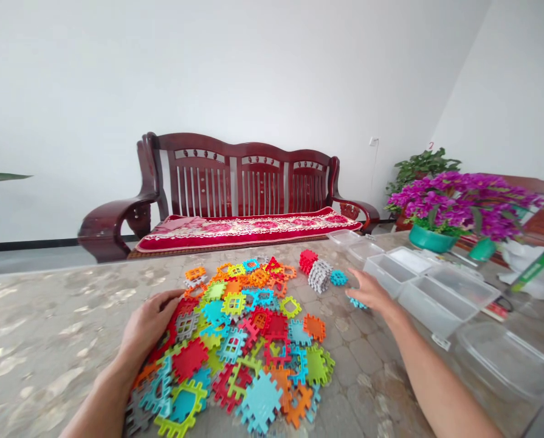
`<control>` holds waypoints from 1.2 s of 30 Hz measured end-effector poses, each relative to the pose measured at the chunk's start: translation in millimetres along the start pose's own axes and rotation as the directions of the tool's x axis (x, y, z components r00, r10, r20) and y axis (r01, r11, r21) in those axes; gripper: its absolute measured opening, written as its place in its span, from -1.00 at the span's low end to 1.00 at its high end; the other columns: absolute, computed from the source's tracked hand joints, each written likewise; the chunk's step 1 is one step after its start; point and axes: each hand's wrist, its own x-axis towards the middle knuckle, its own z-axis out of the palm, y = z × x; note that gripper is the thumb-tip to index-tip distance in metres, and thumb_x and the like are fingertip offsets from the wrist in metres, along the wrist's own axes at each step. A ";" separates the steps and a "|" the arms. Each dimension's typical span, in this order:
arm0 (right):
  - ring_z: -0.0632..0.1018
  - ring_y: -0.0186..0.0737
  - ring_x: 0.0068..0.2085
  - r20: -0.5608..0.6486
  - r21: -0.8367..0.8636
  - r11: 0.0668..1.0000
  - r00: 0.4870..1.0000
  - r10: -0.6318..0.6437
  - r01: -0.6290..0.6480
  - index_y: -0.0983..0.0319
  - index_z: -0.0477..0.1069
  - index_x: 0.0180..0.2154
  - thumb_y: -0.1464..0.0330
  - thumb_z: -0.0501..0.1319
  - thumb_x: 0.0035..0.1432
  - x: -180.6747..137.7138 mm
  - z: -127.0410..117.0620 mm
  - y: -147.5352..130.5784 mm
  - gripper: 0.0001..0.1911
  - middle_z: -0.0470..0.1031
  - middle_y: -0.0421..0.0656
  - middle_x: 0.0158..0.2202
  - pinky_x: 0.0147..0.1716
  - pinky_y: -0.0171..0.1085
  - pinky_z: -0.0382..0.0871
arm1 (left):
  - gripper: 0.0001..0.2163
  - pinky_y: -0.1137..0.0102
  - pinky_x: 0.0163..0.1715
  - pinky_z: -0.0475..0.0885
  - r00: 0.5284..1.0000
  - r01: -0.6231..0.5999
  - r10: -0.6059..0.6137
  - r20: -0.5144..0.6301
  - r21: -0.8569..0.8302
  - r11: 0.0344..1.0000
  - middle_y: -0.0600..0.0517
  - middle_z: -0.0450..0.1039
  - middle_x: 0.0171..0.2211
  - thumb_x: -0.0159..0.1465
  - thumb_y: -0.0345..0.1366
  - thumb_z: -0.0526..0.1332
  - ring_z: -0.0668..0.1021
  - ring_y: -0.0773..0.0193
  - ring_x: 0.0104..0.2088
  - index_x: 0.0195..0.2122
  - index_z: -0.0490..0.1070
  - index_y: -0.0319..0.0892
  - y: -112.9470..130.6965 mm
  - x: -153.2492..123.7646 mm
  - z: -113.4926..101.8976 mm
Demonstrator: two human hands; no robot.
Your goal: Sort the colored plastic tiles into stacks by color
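Observation:
A heap of interlocking plastic tiles in red, orange, green, blue and grey covers the middle of the table. Many have notched edges, and some have window-like cutouts. My left hand rests along the heap's left side, its fingers stretched over the edge tiles. To the right, my right hand hovers low with fingers apart. A blue tile lies under its fingers, partly hidden; contact is unclear. Just left of that hand are a small blue stack, a grey tile stack and a red tile stack.
Clear plastic boxes stand right of my right hand, with a transparent lid nearer me. Purple flowers in green pots stand behind them. A wooden bench with a red cushion is beyond the table.

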 end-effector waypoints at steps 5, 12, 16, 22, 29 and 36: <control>0.47 0.16 0.13 0.080 -0.160 0.980 0.988 0.130 -0.116 0.16 0.27 0.26 0.29 0.31 -0.04 -29.3 -6.3 -0.4 -0.22 0.45 0.04 0.15 0.06 -0.02 0.34 | -0.60 0.33 -0.13 0.47 1.000 0.017 -0.017 -0.003 0.004 1.000 0.01 0.63 -0.07 0.25 -0.08 0.05 0.61 0.05 -0.07 -0.06 0.61 -0.01 1.4 -0.4 -0.3; 0.56 0.07 -0.02 -0.002 -0.252 0.957 0.989 0.147 -0.143 0.22 0.40 0.10 0.38 0.16 0.06 -31.9 -1.8 -32.3 -0.48 0.58 0.05 -0.05 -0.08 -0.14 0.36 | -0.61 0.33 -0.11 0.46 1.000 0.013 -0.013 -0.006 -0.004 1.000 0.01 0.63 -0.07 0.25 -0.09 0.05 0.62 0.06 -0.06 -0.06 0.61 -0.01 5.4 -2.2 -2.6; 0.55 0.06 -0.01 -0.046 -0.223 0.964 0.989 0.138 -0.145 0.28 0.41 0.07 0.30 0.19 0.11 -29.9 2.6 -39.9 -0.53 0.58 0.08 -0.08 -0.04 -0.16 0.33 | -0.59 0.32 -0.09 0.45 1.000 0.016 -0.016 0.006 0.001 1.000 -0.01 0.63 -0.05 0.26 -0.08 0.04 0.61 0.05 -0.05 -0.04 0.60 -0.03 5.0 -1.4 -2.0; 0.52 0.05 0.04 -0.141 -0.189 0.971 0.982 0.123 -0.149 0.33 0.40 0.10 0.28 0.16 0.18 -39.5 -4.1 -41.6 -0.53 0.53 0.12 0.02 -0.01 -0.16 0.31 | -0.60 0.32 -0.03 0.44 1.000 0.012 -0.012 -0.009 -0.030 0.999 -0.02 0.62 -0.04 0.25 -0.08 0.05 0.60 0.07 -0.04 -0.05 0.60 -0.05 3.4 -1.7 0.7; 0.57 -0.18 -0.24 -0.105 0.007 0.997 0.991 0.081 -0.081 0.15 0.52 -0.25 0.45 0.12 0.09 -55.6 -22.7 -82.3 -0.76 0.61 -0.16 -0.26 -0.32 -0.30 0.29 | -0.61 0.32 -0.02 0.43 1.000 0.016 -0.017 -0.006 -0.074 0.997 0.00 0.61 -0.03 0.24 -0.08 0.07 0.59 0.08 -0.03 -0.05 0.59 -0.03 4.8 -3.1 1.1; 0.53 -0.18 -0.18 0.317 0.333 0.921 0.895 -0.313 0.204 0.16 0.51 -0.03 0.34 0.30 -0.06 -71.9 -14.3 -107.8 -0.53 0.53 -0.13 -0.11 -0.20 -0.27 0.38 | -0.62 0.39 -0.12 0.46 1.000 0.017 -0.017 0.001 -0.124 0.992 0.05 0.64 -0.09 0.22 -0.07 0.10 0.62 0.12 -0.09 -0.06 0.59 -0.02 4.4 -3.8 1.1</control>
